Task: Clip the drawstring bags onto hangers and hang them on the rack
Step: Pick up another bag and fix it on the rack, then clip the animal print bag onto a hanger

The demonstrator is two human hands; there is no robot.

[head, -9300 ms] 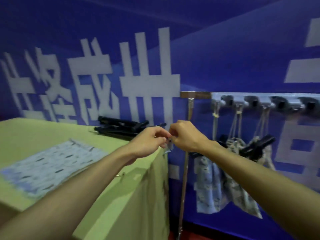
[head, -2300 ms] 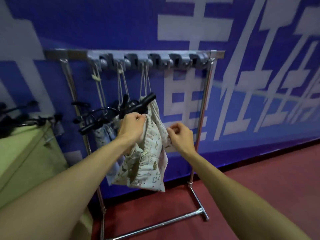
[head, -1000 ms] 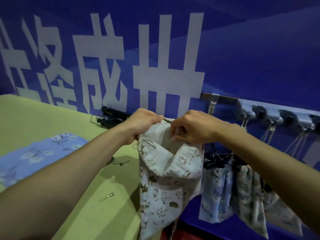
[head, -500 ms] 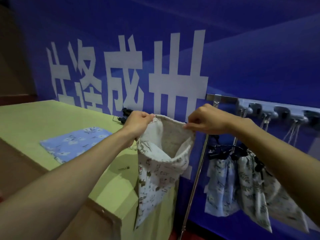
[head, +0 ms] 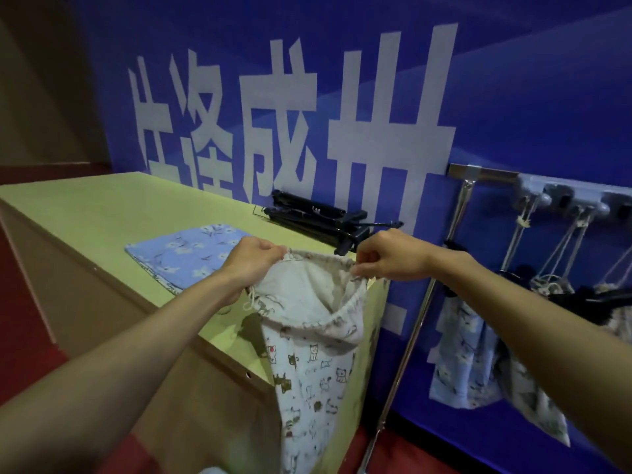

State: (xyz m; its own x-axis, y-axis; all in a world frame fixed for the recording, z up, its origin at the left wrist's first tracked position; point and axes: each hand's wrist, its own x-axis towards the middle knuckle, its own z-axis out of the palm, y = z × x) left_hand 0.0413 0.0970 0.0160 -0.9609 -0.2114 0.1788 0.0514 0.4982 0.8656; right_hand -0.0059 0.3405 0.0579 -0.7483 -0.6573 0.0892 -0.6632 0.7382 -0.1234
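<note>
Cat-print drawstring bag (head: 311, 364): your left hand (head: 254, 265) and right hand (head: 390, 256) each pinch its rim, mouth spread wider than half a second ago, body hanging off the table (head: 85, 206) corner. Black hangers (head: 318, 218): on the table, behind the bag. Blue floral bag (head: 186, 249): flat on the table, left of it, now nearer your left hand.

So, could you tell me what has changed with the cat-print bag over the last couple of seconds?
The cat-print bag came off the rack and over to the table. Both the left hand and the right hand pulled its mouth open. The blue floral bag stays flat on the table.
</note>
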